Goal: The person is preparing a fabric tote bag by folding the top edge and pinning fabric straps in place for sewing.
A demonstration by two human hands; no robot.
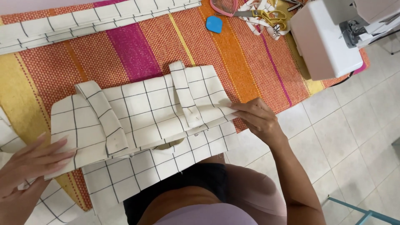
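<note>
A cream fabric piece with a black grid pattern (141,112) lies across the near edge of the table, with two narrow straps of the same cloth, one (104,114) and the other (185,96), sewn across it. My left hand (29,166) grips its left end, fingers laid flat over the cloth. At the right end my right hand (258,118) pinches the folded edge between fingers and thumb. The lower layer of the fabric hangs over the table edge toward my lap.
A striped orange, pink and yellow cloth (137,50) covers the table. Long folded strips of the same grid fabric (83,21) lie at the back. Blue tailor's chalk (214,24), gold-handled scissors (266,16) and a white sewing machine (325,37) sit at the back right. Tiled floor (354,137) is on the right.
</note>
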